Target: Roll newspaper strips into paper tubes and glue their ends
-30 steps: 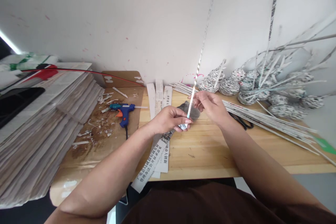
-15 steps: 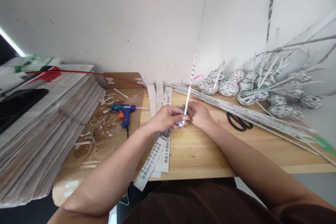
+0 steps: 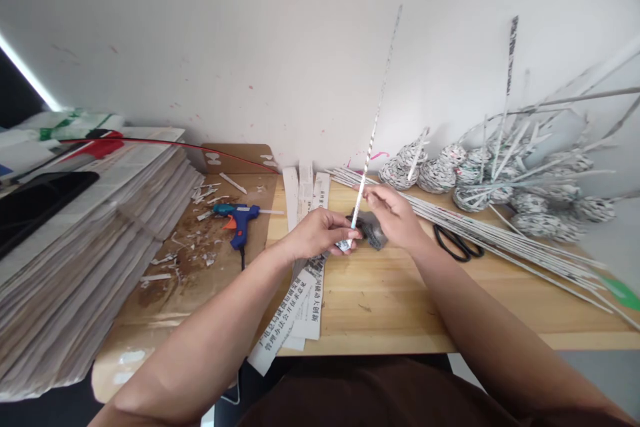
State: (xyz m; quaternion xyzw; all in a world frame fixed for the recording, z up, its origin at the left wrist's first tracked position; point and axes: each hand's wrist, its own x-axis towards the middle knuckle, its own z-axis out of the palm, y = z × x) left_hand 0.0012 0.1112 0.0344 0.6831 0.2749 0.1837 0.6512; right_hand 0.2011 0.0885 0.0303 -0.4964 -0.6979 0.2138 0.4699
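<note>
My left hand (image 3: pixel 323 235) is closed around the lower end of a thin rolled newspaper stick (image 3: pixel 373 133), which stands tilted slightly to the right. Printed paper is wrapped at its base, under my thumb. My right hand (image 3: pixel 395 213) is beside the stick, a little higher, its fingers loosely bent and apart. Its fingertips reach the stick; whether they press on it I cannot tell. A dark grey printed piece of paper (image 3: pixel 374 230) shows between the two hands. Newspaper strips (image 3: pixel 287 317) lie beneath my left hand, overhanging the table's front edge.
A blue glue gun (image 3: pixel 243 223) rests on brown cardboard (image 3: pixel 190 300) among paper scraps. Far left rises a tall newspaper stack (image 3: pixel 115 233) with a phone (image 3: pixel 45 203) on top. Rolled paper sticks (image 3: pixel 480 233), black-handled scissors (image 3: pixel 457 245) and woven paper gourds (image 3: pixel 437 175) occupy the right.
My right hand has moved away from the stick's base, up and to the right, and its fingers have loosened. The grey paper is now uncovered. My left hand still holds the stick.
</note>
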